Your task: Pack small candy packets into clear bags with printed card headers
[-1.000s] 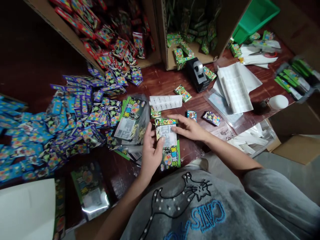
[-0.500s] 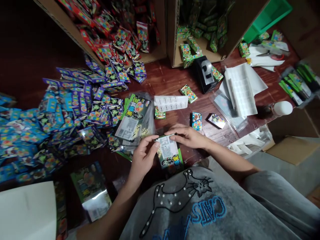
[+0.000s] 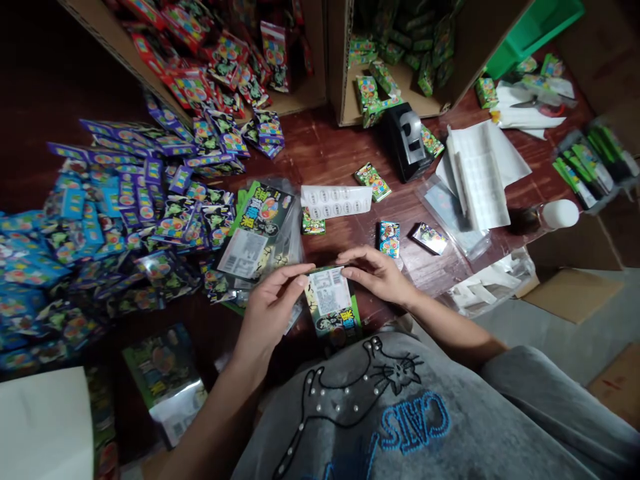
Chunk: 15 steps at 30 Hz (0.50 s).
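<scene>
A flat black-and-green printed packaging bag (image 3: 341,319) with a white label lies before me, close to my shirt. My left hand (image 3: 273,303) pinches its upper left corner between thumb and fingers. At the upper right corner my right hand (image 3: 377,275) grips the same edge, its thumb in front and fingers behind. Just beyond the left hand is a stack of similar bags (image 3: 260,213) in clear plastic. A sheet of round stickers (image 3: 337,202) lies past the held bag, partly over a small green box (image 3: 313,223). A blue box (image 3: 389,239) sits close to the right hand.
Purple packets (image 3: 150,180) and blue packets (image 3: 30,250) are heaped on the left. Behind stand cartons of red packets (image 3: 220,57) and green boxes (image 3: 425,50). A black tape dispenser (image 3: 407,143), paper sheets (image 3: 477,173) and a white-capped bottle (image 3: 557,215) are on the right.
The view has shifted slightly, so the table things appear further left. Both hands keep hold of the bag's upper edge; the left hand's fingers are straighter and a little further out to the left.
</scene>
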Each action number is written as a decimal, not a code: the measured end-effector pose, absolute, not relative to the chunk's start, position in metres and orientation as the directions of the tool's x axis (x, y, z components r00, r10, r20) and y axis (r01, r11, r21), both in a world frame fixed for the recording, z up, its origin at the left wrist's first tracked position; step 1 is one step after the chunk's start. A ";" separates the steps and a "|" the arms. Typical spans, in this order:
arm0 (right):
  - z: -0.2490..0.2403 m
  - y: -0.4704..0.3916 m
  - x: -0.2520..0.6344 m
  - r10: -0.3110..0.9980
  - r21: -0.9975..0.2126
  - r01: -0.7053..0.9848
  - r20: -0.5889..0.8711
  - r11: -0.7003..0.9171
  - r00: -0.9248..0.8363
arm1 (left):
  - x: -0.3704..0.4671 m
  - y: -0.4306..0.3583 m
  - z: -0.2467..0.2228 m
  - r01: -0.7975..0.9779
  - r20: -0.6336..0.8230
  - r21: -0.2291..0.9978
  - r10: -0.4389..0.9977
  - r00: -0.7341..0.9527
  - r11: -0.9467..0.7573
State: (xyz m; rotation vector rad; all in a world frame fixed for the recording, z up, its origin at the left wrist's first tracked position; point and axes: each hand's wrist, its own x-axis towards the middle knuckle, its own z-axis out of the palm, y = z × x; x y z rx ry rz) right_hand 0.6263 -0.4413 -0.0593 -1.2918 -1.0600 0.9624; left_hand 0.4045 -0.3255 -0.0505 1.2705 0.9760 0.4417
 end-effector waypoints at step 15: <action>-0.033 -0.425 0.652 0.940 -0.925 -0.214 -0.334 -0.314 0.066 | 0.423 -0.303 -0.017 0.369 -0.291 0.929 0.645 0.707 0.014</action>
